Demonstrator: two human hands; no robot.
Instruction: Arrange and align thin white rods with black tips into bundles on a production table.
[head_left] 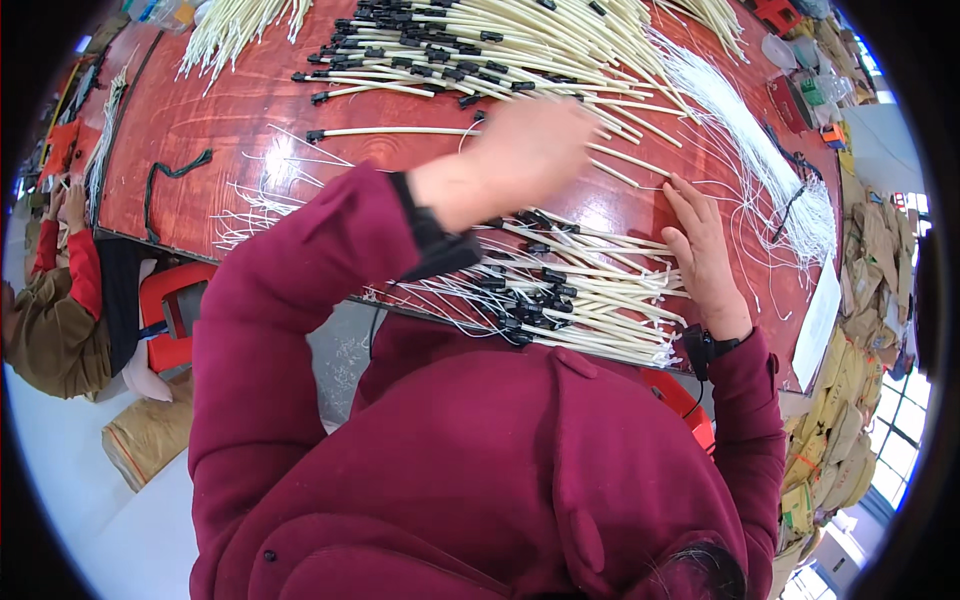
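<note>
My left hand (525, 150) is raised and blurred over the red table (200, 120), next to a single cream tube with a black end (400, 131); I cannot tell whether it holds anything. My right hand (700, 250) lies flat, fingers apart, on a heap of cream tubes with black connectors (570, 290) at the table's near edge. A bigger pile of the same tubes (500, 45) covers the far side. Thin white strands (760, 150) lie in a bundle beside my right hand.
Another person in a red and olive top (60, 300) sits at the left by a red stool (170, 310). A black cord (170, 175) lies on the table's left part. Brown packages (860, 330) are stacked on the right, small containers (800, 90) at the far right corner.
</note>
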